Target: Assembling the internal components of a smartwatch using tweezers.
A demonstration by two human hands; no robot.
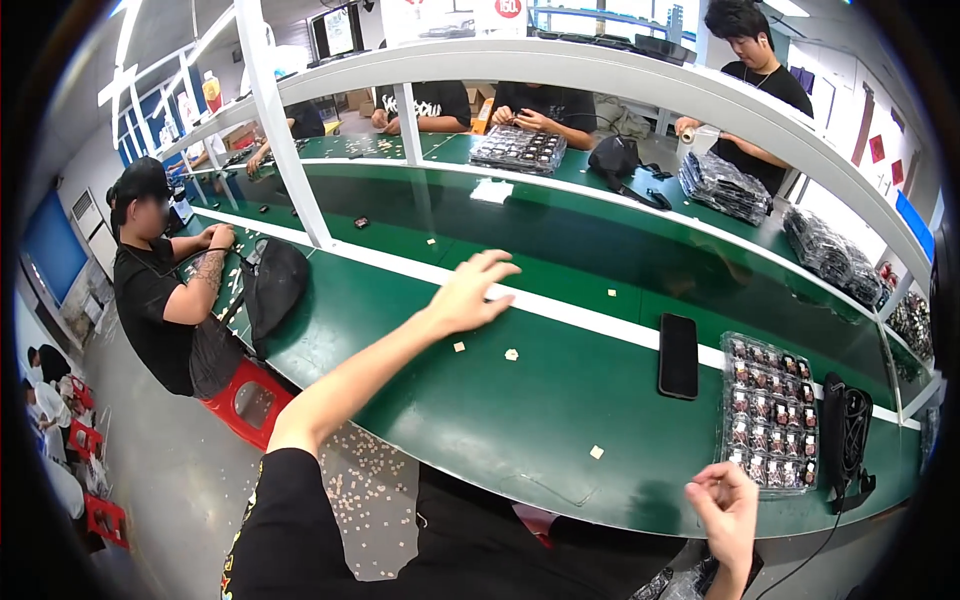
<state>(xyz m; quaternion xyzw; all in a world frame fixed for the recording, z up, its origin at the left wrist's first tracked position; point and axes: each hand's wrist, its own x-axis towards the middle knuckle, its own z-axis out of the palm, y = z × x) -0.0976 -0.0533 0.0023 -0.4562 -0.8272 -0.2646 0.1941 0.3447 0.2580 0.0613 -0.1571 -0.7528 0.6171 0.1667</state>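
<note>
My left hand reaches out over the green table, fingers spread and nothing in them, by the white strip. Two small pale paper pieces lie on the table just nearer than it. At the front edge, my right hand is closed, thumb and fingers curled together; anything between them is too small to make out. Just beyond it sits a clear plastic tray holding rows of small dark parts with pale tops. A black phone lies left of the tray.
Right of the tray is a black pouch with a cable. A white shelf frame spans the table. A person sits at the left beside a black bag; others work across the table near stacked trays. Paper bits litter the floor.
</note>
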